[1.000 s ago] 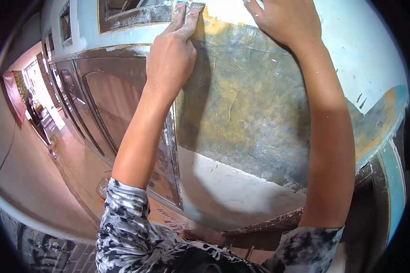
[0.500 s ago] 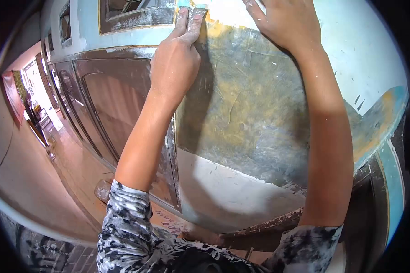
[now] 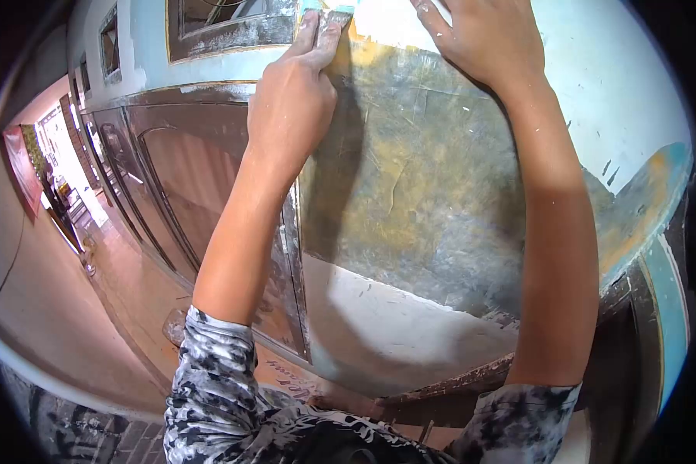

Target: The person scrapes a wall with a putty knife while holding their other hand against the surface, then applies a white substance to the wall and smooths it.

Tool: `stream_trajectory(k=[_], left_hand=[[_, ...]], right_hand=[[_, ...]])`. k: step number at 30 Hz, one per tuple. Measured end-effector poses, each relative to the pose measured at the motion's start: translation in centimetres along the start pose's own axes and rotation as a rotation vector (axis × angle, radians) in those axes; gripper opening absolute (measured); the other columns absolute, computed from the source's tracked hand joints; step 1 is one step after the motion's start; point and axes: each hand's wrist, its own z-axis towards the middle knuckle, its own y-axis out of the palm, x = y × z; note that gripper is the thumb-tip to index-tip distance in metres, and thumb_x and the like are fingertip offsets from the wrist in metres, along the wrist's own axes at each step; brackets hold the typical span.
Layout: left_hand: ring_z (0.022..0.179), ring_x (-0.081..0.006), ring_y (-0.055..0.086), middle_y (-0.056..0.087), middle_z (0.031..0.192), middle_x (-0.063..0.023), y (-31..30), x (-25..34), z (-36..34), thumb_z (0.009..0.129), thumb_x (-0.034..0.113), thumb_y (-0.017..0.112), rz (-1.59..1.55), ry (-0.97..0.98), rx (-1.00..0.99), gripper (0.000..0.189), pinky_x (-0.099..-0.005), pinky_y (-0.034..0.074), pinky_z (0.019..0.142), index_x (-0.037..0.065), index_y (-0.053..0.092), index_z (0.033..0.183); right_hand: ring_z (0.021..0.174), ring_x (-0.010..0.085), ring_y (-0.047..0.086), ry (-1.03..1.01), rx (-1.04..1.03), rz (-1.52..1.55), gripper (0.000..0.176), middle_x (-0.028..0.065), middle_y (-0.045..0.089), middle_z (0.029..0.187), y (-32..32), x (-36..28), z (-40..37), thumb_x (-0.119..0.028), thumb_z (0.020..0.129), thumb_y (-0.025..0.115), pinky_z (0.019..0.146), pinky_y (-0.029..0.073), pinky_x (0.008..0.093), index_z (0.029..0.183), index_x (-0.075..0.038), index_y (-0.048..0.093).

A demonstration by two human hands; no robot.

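My left hand (image 3: 292, 97) reaches up to the top of the wall, two fingers stretched out and pressed on the flat blade of a scraper (image 3: 343, 15). The scraper's handle is hidden beneath the hand. Around the blade, light blue paint gives way to a yellowish edge and a bright white area. My right hand (image 3: 495, 35) rests against the white part of the wall, its thumb apart and its other fingers cut off by the upper edge. Between my forearms lies a rough, mottled grey-yellow patch (image 3: 410, 178) with flaking edges.
A dark wooden window frame (image 3: 232, 35) is at the upper left, above brown panelled doors (image 3: 185, 155). Further left, a passage floor (image 3: 124, 255) leads to a bright doorway. A worn dark wooden edge (image 3: 448, 379) runs below the wall.
My left hand has shifted slightly left and its wrist has turned a little, with the fingers still on the blade. My right hand stays in place.
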Motion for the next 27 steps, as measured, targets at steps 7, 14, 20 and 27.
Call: stream_trajectory(k=[7, 14, 20, 27], left_hand=[[0.124, -0.0382, 0.062, 0.055, 0.149, -0.0120, -0.3, -0.3, 0.5, 0.089, -0.001, 0.047, 0.006, -0.038, -0.008, 0.054, -0.0423, 0.051, 0.104, 0.013, 0.067, 0.136], [0.120, -0.0392, 0.064, 0.056, 0.148, -0.0112, -0.8, -0.4, 0.8, 0.089, 0.000, 0.048, 0.016, -0.073, -0.059, 0.052, -0.0424, 0.052, 0.103, 0.013, 0.068, 0.135], [0.119, -0.0403, 0.063, 0.055, 0.148, -0.0108, -0.3, -0.7, 1.0, 0.090, 0.000, 0.049, 0.045, 0.002, -0.011, 0.051, -0.0432, 0.052, 0.102, 0.014, 0.067, 0.135], [0.117, -0.0410, 0.064, 0.055, 0.147, -0.0149, -0.6, -1.0, 0.9, 0.089, 0.001, 0.049, 0.020, -0.014, -0.027, 0.052, -0.0435, 0.053, 0.101, 0.014, 0.067, 0.136]], right_hand=[[0.143, 0.0295, 0.045, -0.007, -0.018, 0.012, 0.037, 0.0091, 0.060, 0.144, -0.4, 0.0, 0.3, -0.032, 0.097, 0.060, 0.120, 0.029, 0.0522, 0.126, -0.012, 0.070], [0.142, 0.0294, 0.046, 0.001, 0.008, 0.026, 0.035, 0.0090, 0.060, 0.144, -0.7, -0.2, 0.2, -0.029, 0.094, 0.063, 0.118, 0.032, 0.0528, 0.124, -0.012, 0.071], [0.142, 0.0294, 0.046, -0.022, -0.009, -0.030, 0.036, 0.0094, 0.059, 0.144, -0.7, 0.0, 0.0, -0.030, 0.094, 0.062, 0.119, 0.030, 0.0528, 0.124, -0.012, 0.070], [0.142, 0.0300, 0.046, -0.008, -0.037, -0.016, 0.035, 0.0099, 0.060, 0.143, -0.7, -0.1, 0.1, -0.030, 0.095, 0.062, 0.118, 0.031, 0.0532, 0.123, -0.011, 0.070]])
